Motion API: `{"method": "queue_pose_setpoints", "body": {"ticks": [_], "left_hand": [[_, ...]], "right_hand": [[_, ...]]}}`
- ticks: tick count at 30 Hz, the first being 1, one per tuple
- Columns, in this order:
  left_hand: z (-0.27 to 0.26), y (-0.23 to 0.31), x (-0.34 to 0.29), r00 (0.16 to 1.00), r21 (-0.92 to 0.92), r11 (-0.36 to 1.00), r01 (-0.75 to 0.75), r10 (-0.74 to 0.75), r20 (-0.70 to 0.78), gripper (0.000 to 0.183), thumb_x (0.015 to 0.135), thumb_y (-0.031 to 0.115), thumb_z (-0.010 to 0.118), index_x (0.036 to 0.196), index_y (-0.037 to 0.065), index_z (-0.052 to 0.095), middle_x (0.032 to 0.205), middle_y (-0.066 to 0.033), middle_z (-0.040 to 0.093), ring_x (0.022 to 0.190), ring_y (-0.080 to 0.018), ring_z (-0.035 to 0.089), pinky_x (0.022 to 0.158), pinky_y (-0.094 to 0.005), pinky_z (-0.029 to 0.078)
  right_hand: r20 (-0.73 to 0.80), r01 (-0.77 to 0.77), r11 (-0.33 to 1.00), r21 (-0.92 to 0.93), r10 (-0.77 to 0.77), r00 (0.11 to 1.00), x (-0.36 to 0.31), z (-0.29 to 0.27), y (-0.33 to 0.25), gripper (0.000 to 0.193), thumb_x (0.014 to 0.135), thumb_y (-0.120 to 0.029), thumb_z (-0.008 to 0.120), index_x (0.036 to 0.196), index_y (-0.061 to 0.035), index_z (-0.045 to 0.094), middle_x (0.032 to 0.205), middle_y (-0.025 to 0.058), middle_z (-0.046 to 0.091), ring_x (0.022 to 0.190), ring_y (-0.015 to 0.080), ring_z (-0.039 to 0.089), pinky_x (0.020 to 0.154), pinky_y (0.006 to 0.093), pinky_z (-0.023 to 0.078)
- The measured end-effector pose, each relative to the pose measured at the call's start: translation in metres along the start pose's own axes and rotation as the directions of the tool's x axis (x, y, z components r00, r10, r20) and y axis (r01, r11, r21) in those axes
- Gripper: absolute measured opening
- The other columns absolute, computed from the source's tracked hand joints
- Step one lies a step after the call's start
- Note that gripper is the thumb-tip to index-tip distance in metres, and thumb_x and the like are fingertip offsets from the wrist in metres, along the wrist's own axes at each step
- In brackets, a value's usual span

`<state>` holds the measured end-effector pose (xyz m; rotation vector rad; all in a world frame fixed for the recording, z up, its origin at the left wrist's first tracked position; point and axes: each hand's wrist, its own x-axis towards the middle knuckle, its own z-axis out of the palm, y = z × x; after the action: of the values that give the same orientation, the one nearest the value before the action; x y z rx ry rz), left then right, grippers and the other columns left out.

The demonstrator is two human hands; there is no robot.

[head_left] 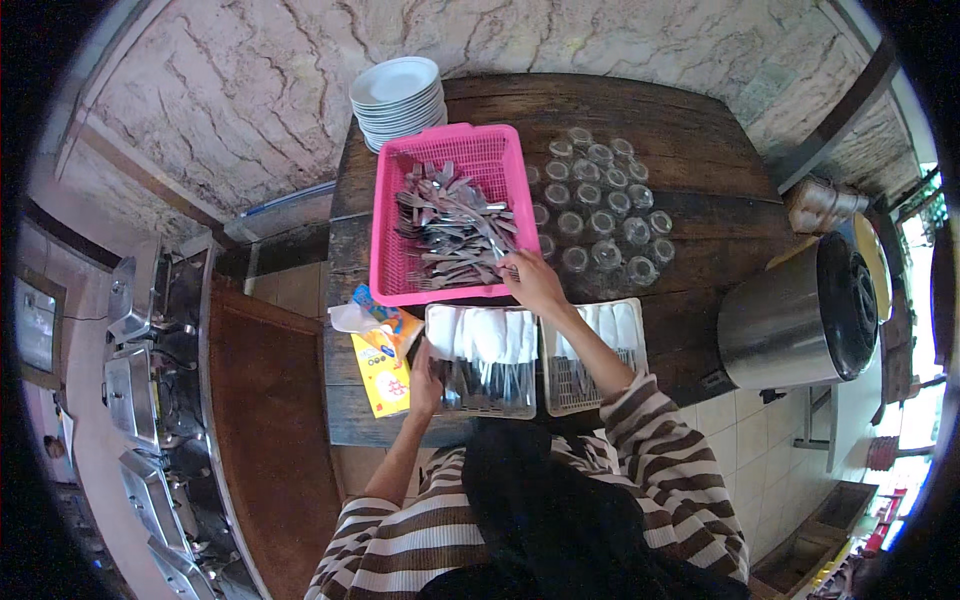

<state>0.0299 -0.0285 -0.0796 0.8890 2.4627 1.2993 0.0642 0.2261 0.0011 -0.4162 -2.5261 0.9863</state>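
A pink plastic basket (381,240) holds a heap of loose metal cutlery (450,225), forks among it. Over its near right corner my right hand (535,283) is closed on a shiny piece of cutlery (496,243); its exact kind is hard to make out. Two pale cutlery trays stand side by side in front of the basket. The left tray (488,411) and right tray (596,407) both contain white wrapped bundles (485,334) and metal utensils. My left hand (427,380) grips the left tray's outer side, its fingers partly hidden.
Stacked white plates (398,100) stand behind the basket. Several upturned glasses (602,222) fill the table's right half. Left of the trays lie a yellow box (381,375) and a crumpled plastic packet (372,318). A large steel pot (785,320) with a black lid is at right.
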Motion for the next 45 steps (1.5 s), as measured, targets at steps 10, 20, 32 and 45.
{"method": "queue_pose_setpoints", "body": {"ticks": [10, 20, 32, 45], "left_hand": [[-0.013, -0.016, -0.014, 0.992, -0.041, 0.999, 0.029, -0.023, 0.127, 0.053, 0.068, -0.004, 0.044, 0.118, -0.005, 0.027, 0.113, -0.024, 0.039, 0.105, -0.0331, 0.04, 0.086, -0.0328, 0.034], [-0.081, 0.02, 0.05, 0.959, -0.175, 0.949, -0.262, 0.276, 0.064, 0.031, 0.069, 0.0, 0.048, 0.1, -0.001, 0.043, 0.092, -0.016, 0.048, 0.09, -0.0274, 0.046, 0.081, -0.0318, 0.035], [-0.042, 0.052, 0.133, 0.665, -0.669, 0.131, 0.731, 0.082, 0.742, 0.043, 0.085, 0.03, 0.035, 0.113, -0.002, 0.032, 0.106, -0.0124, 0.049, 0.095, -0.0169, 0.049, 0.082, -0.0253, 0.039], [-0.074, 0.028, 0.169, 0.966, -0.838, 0.482, 0.254, -0.165, 0.198, 0.022, 0.083, 0.02, 0.042, 0.101, 0.008, 0.048, 0.076, 0.0008, 0.055, 0.058, -0.0039, 0.049, 0.053, -0.018, 0.044]], "right_hand": [[0.366, -0.157, 0.888, -0.433, 0.332, 0.869, 0.058, 0.074, 0.034, 0.03, 0.068, -0.017, 0.052, 0.097, -0.0079, 0.052, 0.098, 0.0165, 0.051, 0.09, 0.0312, 0.049, 0.076, 0.0386, 0.04], [0.19, -0.133, 0.868, -0.478, 0.25, 0.949, 0.057, 0.076, 0.036, 0.01, 0.063, -0.014, 0.059, 0.069, -0.0068, 0.06, 0.067, 0.0146, 0.057, 0.066, 0.028, 0.057, 0.063, 0.0362, 0.046], [0.083, -0.188, 0.906, 0.38, 0.169, 0.982, 0.059, 0.039, -0.047, 0.016, 0.076, -0.013, 0.053, 0.071, 0.0001, 0.046, 0.06, 0.0066, 0.055, 0.054, 0.0125, 0.054, 0.049, 0.0263, 0.041], [0.193, -0.22, 0.955, 0.2, 0.182, 0.964, 0.055, 0.062, -0.011, 0.029, 0.077, -0.03, 0.049, 0.091, -0.0046, 0.054, 0.082, 0.0112, 0.058, 0.073, 0.0217, 0.057, 0.064, 0.0315, 0.043]]}}
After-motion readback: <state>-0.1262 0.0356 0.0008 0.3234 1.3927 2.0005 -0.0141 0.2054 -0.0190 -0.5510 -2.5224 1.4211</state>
